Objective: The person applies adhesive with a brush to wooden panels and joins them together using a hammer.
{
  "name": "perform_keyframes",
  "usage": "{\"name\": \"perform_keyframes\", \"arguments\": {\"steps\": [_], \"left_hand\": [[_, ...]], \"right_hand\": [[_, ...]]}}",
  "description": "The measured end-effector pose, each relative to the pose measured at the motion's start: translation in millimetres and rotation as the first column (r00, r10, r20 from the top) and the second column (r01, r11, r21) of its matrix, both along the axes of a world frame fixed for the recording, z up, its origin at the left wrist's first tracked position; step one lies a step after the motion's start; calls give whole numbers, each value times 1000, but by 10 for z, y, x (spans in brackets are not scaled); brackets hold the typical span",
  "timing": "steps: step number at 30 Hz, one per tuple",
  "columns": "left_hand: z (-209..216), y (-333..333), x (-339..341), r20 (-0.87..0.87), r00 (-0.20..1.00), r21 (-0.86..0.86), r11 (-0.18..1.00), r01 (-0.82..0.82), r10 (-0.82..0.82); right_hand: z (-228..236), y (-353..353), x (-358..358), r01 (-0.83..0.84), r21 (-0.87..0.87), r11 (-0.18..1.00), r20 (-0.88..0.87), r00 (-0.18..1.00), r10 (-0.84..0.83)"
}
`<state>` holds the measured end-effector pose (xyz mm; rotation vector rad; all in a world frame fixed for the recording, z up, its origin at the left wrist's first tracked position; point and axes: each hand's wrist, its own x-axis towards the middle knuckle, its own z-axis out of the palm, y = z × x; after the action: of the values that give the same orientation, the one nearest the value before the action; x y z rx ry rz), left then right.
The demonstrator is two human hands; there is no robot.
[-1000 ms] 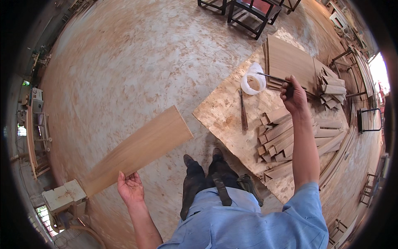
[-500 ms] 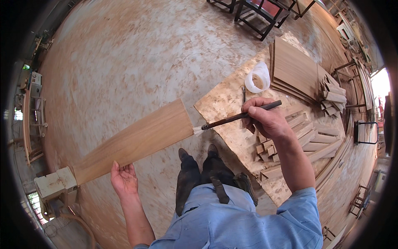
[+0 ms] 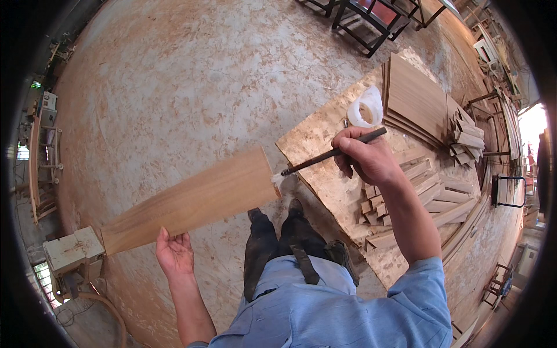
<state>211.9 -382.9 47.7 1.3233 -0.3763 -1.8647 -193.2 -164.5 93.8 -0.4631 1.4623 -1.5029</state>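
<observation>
Brushing one board (image 3: 197, 194), two hands (image 3: 176, 255), one brush (image 3: 316, 160)

Up at the top edge, there's a dark-framed chair (image 3: 380, 11), its red seat catching the eye! Below it spreads the floor (image 3: 185, 87), pale and blotched all over with brown. Swing to the left, and here's a boxy pale machine (image 3: 71, 250) (brown-stained on top), with a curved hose (image 3: 118, 318) bending away beneath. Over on the right, a black-handled trolley (image 3: 502, 190) stands upright, and a bright opening (image 3: 531, 122) blazes near the rim.
</observation>
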Motion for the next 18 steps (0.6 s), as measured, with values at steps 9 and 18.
{"name": "perform_keyframes", "arguments": {"steps": [9, 18], "left_hand": [[33, 116, -42, 48, 999, 25, 1000, -8, 7], [-128, 47, 90, -4, 999, 40, 998, 42, -42]], "right_hand": [[-109, -207, -123, 85, 34, 996, -5, 996, -85], [-32, -165, -37, 120, 8, 993, -20, 993, -120]]}}
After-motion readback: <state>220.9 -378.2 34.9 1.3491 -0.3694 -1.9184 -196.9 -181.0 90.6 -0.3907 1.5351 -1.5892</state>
